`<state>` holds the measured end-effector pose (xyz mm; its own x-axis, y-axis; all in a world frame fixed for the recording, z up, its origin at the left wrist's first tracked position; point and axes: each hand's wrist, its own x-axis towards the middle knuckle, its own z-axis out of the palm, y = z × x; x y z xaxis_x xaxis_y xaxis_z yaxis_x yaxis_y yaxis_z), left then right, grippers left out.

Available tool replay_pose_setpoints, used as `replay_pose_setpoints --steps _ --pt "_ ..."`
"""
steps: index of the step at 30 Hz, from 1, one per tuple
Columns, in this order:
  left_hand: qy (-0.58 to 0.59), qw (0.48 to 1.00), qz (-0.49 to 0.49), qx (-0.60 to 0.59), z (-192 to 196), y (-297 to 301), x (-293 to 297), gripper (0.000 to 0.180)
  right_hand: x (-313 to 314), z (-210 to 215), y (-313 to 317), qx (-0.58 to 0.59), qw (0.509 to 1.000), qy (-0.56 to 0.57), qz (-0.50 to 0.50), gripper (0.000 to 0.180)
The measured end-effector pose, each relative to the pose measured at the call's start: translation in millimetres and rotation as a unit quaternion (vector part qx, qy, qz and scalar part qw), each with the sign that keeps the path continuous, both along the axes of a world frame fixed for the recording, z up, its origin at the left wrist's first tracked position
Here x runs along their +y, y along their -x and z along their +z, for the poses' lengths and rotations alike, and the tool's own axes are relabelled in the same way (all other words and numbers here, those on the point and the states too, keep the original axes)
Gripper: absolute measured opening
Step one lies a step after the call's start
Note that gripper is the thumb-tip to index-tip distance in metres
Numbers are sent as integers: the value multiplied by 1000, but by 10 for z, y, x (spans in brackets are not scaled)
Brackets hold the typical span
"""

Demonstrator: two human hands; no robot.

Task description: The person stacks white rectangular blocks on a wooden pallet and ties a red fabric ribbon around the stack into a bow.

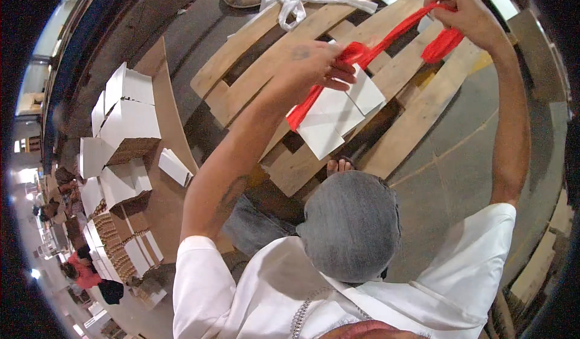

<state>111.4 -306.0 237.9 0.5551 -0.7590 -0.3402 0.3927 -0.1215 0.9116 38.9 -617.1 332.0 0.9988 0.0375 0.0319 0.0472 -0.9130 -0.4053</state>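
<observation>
While the left fingers (343, 74) curl round it and the right fingers (444, 15) pinch it, a crumpled, bright-red fabric strip (394, 34) spans upper centre to upper right.

Lighting is uneven: the middle of the frame is moderately bright, while the upper left sinks into brown gloom. Small lamps (35, 273) glare as white spots along the left rim, where the background smears softly. The white shirt (266, 287) looks pale and bright, the red strip (396, 33) strongly saturated. Dark shadows fill the gaps in the pallet (417, 124). Grain speckles the floor (465, 139); fisheye curvature bows the edges toward black corners.
</observation>
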Motion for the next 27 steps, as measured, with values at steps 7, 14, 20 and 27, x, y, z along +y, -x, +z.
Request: replay_pose_setpoints --steps 7,14,20,27 --pt "-25 987 -94 -125 -186 -115 34 36 536 271 120 -73 989 131 -18 19" --pt "23 988 -63 -141 -432 -151 177 54 262 75 203 -12 986 166 -32 24" --pt "-19 921 104 -374 -950 -274 860 42 335 20 58 23 991 133 1 26" --pt "-173 829 79 -525 -717 536 944 46 633 479 31 -30 971 237 -30 20"
